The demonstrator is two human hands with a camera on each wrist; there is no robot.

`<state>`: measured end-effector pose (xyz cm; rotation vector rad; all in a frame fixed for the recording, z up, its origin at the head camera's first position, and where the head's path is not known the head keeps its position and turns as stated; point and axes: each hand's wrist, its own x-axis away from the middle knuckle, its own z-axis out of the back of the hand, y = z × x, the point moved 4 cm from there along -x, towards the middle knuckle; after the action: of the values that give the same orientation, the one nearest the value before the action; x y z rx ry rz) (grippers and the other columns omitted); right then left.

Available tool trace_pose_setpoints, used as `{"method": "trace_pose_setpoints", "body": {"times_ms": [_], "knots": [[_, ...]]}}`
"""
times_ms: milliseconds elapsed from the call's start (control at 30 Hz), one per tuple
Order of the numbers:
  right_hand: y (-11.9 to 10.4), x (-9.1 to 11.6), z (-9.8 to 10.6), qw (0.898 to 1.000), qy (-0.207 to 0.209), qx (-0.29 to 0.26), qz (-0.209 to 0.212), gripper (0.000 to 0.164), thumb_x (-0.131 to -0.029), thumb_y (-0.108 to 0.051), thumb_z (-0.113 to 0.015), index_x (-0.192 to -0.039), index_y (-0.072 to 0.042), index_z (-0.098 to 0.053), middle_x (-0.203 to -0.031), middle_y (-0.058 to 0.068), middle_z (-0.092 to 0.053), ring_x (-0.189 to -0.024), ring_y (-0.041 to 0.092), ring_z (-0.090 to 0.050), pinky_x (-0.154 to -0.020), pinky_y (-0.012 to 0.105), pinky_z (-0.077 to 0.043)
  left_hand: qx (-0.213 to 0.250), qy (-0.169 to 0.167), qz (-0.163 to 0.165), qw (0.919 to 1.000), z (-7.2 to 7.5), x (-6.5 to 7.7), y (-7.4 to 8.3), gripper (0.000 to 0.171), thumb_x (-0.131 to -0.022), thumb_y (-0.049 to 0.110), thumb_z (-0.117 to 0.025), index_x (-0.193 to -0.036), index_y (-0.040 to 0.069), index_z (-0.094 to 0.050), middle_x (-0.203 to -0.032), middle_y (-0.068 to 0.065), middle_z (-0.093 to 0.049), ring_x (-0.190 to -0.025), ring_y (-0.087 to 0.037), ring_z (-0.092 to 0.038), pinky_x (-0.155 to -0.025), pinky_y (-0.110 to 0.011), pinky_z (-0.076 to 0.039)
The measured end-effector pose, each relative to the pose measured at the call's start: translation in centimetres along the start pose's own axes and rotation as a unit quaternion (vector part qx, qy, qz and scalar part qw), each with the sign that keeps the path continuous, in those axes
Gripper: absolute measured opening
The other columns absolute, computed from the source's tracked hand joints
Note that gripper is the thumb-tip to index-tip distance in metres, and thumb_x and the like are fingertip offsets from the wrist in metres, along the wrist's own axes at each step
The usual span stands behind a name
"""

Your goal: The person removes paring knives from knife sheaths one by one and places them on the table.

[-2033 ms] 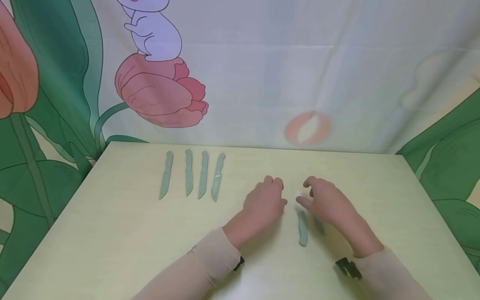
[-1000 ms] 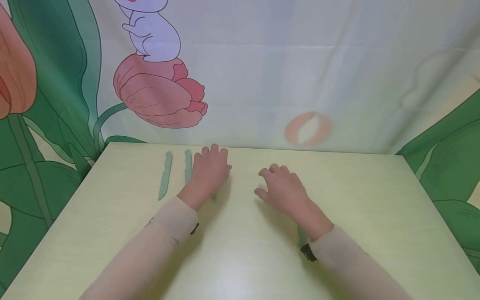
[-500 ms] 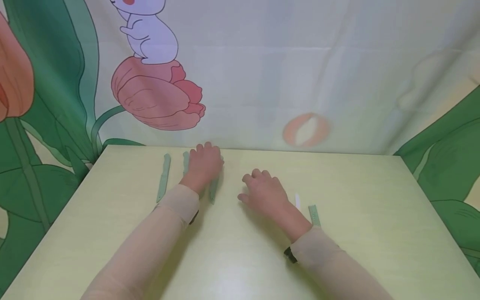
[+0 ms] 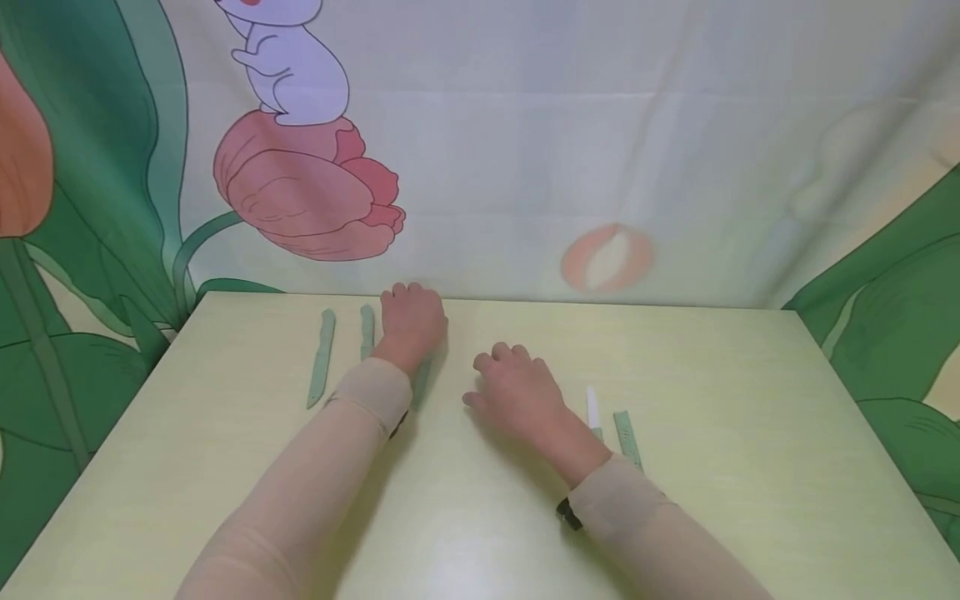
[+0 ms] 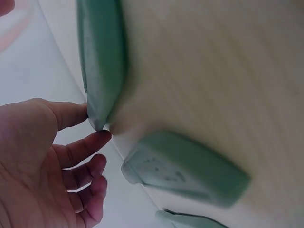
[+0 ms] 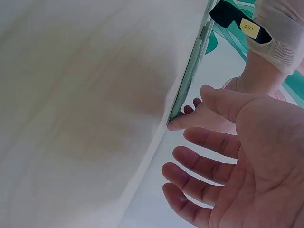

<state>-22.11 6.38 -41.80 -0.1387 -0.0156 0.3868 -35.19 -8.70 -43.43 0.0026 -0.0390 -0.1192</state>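
My left hand (image 4: 412, 321) is at the far side of the table, over a row of green sheathed knives. In the left wrist view its thumb and index finger pinch the end of one green knife (image 5: 102, 61); another green knife (image 5: 185, 168) lies beside it. Left of the hand lie two more sheathed knives (image 4: 321, 358) (image 4: 367, 332). My right hand (image 4: 517, 392) hovers over the middle of the table, fingers loosely bent, holding nothing. Behind its forearm lies a knife with a bare white blade (image 4: 592, 407), its handle mostly hidden. A green sheath (image 4: 627, 437) lies beside that.
The pale wooden table (image 4: 720, 392) ends at a back edge close to the left fingers. Behind it hangs a cloth (image 4: 480, 167) printed with a rabbit, tulips and leaves. Each wrist carries a dark strap, as on the right wrist (image 4: 568, 513).
My left hand has gone from the table's middle to the knife row and pinches a knife there. My right hand has moved left, off the bare-bladed knife and its sheath.
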Motion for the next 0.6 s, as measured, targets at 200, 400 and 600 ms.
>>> {"method": "trace_pose_setpoints", "body": {"times_ms": [200, 400, 600], "knots": [[-0.6, -0.6, -0.1, 1.0, -0.005, -0.004, 0.0, 0.043, -0.101, -0.044, -0.071, -0.129, -0.011, -0.07, -0.121, 0.008, -0.065, -0.106, 0.031, -0.059, -0.086, 0.048, -0.054, -0.016, -0.018, 0.021, 0.9995, -0.1, -0.3, 0.0, 0.03, -0.106, 0.019, -0.049, -0.113, 0.002, -0.072, -0.113, -0.021, -0.063, -0.108, -0.04, -0.055, -0.102, -0.057, -0.042], [-1.0, -1.5, -0.6, 1.0, -0.015, 0.011, -0.009, 0.045, -0.101, -0.05, -0.07, -0.12, -0.01, -0.072, -0.111, 0.006, -0.064, -0.099, 0.028, -0.058, -0.084, 0.046, -0.054, -0.018, -0.026, 0.043, 0.9986, 0.0, -0.3, 0.2, 0.027, -0.104, 0.022, -0.052, -0.108, 0.004, -0.071, -0.108, -0.018, -0.063, -0.105, -0.038, -0.055, -0.102, -0.055, -0.041], [-1.4, -2.3, -1.2, 1.0, -0.029, 0.0, -0.013, 0.046, -0.098, -0.054, -0.071, -0.106, -0.008, -0.071, -0.097, 0.005, -0.059, -0.091, 0.026, -0.055, -0.079, 0.045, -0.052, -0.019, -0.039, 0.063, 0.9971, -0.2, -0.6, 0.3, 0.029, -0.103, 0.024, -0.052, -0.11, 0.004, -0.071, -0.108, -0.018, -0.063, -0.107, -0.039, -0.056, -0.103, -0.055, -0.039]]}}
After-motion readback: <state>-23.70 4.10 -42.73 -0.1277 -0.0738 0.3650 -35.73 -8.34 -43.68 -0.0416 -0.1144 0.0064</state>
